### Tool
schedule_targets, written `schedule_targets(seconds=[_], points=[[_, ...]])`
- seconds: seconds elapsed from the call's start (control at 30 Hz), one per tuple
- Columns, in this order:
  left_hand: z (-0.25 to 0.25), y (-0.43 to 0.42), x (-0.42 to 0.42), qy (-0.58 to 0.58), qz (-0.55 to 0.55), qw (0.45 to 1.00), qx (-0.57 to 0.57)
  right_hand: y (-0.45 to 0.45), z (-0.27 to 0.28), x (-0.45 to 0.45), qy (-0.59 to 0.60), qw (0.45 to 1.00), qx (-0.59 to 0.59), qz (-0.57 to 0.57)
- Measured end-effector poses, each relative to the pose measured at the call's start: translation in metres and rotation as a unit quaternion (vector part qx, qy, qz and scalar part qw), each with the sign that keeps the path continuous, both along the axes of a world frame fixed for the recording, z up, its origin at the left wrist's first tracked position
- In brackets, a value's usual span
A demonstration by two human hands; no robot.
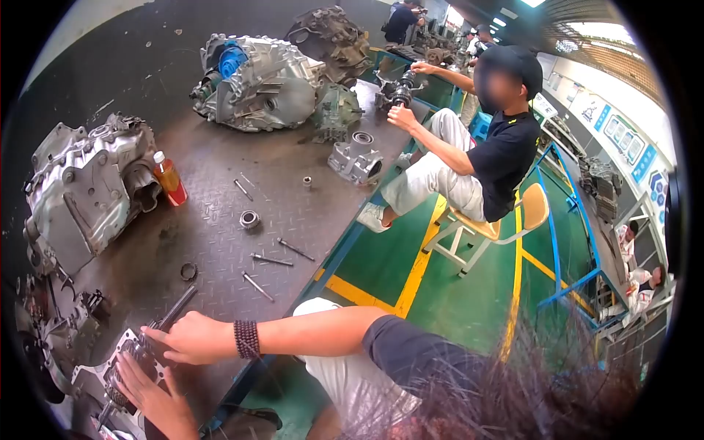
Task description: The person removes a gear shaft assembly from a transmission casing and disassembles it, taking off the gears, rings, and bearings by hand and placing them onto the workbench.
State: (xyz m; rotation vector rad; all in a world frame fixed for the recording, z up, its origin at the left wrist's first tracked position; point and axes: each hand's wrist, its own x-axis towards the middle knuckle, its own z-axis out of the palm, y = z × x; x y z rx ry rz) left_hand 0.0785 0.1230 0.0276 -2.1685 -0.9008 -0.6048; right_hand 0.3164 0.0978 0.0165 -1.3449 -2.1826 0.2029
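Note:
At the lower left, a metal gearbox housing (86,375) holds a geared shaft (116,397). My left hand (160,400) lies over the gears with its fingers spread, touching them. Just above it, my right hand (198,339), with a beaded bracelet (246,339) at the wrist, reaches across to the far end of the gears. Its index finger is stretched out and stands apart from the thumb; the other fingers are partly hidden. A bare metal shaft (178,306) sticks out beyond this hand. Near it on the table is a dark ring (188,271).
Several bolts (272,259) and a bearing (250,219) lie on the metal table (213,198). A bottle of reddish liquid (170,180) stands beside a large transmission case (88,191). More casings (271,92) sit farther back. A seated co-worker (506,147) holds a gear assembly (402,89).

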Motion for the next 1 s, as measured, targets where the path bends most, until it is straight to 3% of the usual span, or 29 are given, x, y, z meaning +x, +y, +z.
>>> schedule_targets(seconds=[0.03,0.07,0.2,0.43,0.6,0.9,1.0], points=[[0.006,-0.008,0.002,0.039,-0.034,0.995,0.087,-0.002,0.0,-0.002,0.007,1.0,0.004,0.003],[0.035,-0.049,0.024,-0.035,0.085,0.966,-0.244,0.001,-0.008,-0.005,0.007,1.0,0.026,0.006],[0.041,-0.044,0.026,-0.086,0.06,0.96,-0.261,0.006,-0.011,-0.008,0.042,0.998,0.045,0.015],[0.039,-0.022,0.009,-0.069,0.052,0.956,-0.28,0.011,-0.02,-0.02,0.02,0.997,0.052,0.056],[0.028,-0.029,0.009,-0.082,0.061,0.977,-0.189,0.002,-0.008,-0.022,0.036,0.999,0.031,0.019],[0.031,-0.024,0.006,-0.092,0.119,0.961,-0.232,0.009,-0.025,-0.022,0.045,0.996,0.065,0.03],[-0.051,0.05,-0.037,-0.111,-0.094,0.988,0.049,0.016,-0.037,-0.025,0.055,0.992,0.104,0.04]])
